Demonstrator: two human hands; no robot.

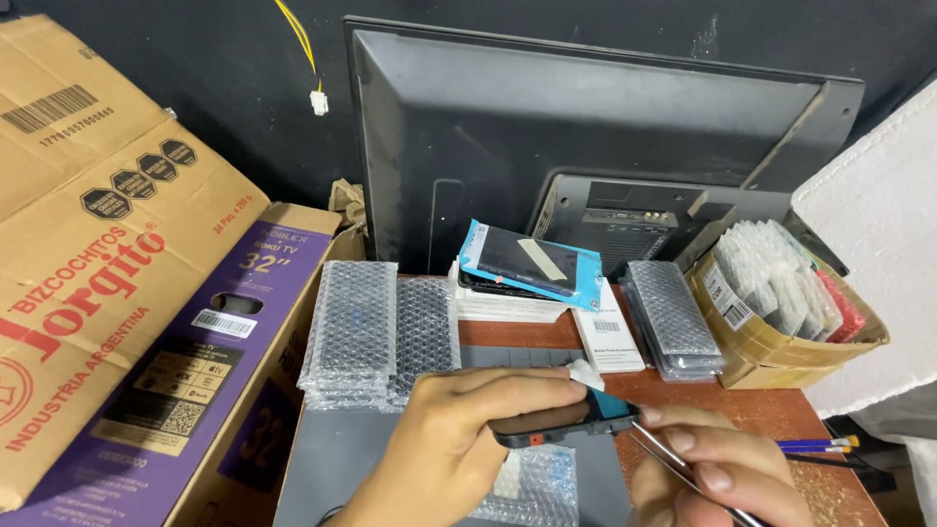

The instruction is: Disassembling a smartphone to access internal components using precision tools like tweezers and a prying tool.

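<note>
Two hands meet low over the grey mat [342, 449]. I see my left hand [459, 439] closed around a dark phone [561, 422], holding it edge-up above the mat with a white wipe [587, 374] at its top. My right hand [708, 468] pinches metal tweezers [673, 457], tips touching the phone's right end. Bubble-wrapped packs [376, 332] lie stacked just behind, a television back [586, 127] beyond.
</note>
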